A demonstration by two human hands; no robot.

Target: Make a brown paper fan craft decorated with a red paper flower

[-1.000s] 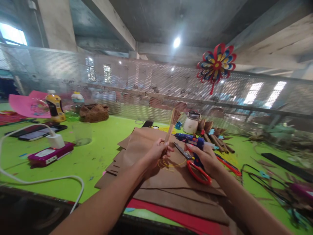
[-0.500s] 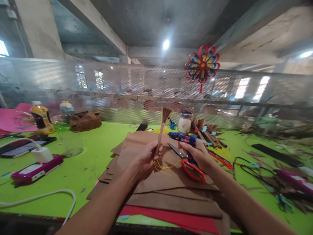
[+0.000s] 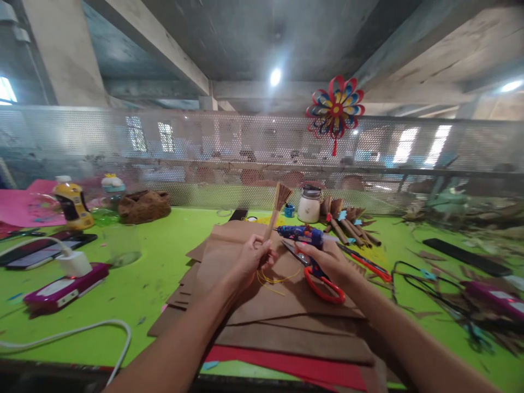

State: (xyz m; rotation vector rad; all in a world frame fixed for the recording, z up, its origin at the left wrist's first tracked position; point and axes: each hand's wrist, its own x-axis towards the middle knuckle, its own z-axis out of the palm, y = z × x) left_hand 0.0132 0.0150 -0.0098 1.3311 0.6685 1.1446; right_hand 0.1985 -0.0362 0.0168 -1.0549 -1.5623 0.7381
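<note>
In my left hand [image 3: 254, 257] is a small brown paper broom [image 3: 275, 212], its fringed end up and tilted slightly right. My closed right hand [image 3: 327, 257] grips a blue hot glue gun [image 3: 301, 234]. The gun's nozzle points left and reaches close to the broom's handle; whether it touches I cannot tell. Beneath both hands lies a stack of brown paper sheets [image 3: 241, 305]. Orange-handled scissors [image 3: 325, 289] rest on the paper below the gun. Thin yellow string [image 3: 278, 279] curls beside my left hand.
Rolled brown paper pieces [image 3: 347, 226] lie beyond my right hand, near a white jar [image 3: 309, 207] and small blue pot [image 3: 289, 211]. A magenta power strip [image 3: 65, 289] and clear cup [image 3: 123, 245] stand left. Orange-handled pliers [image 3: 368, 265] and black cable [image 3: 409, 267] lie right.
The glue gun has moved slightly left and down, its nozzle now nearer the broom's handle. The broom leans a little more to the right in my left hand.
</note>
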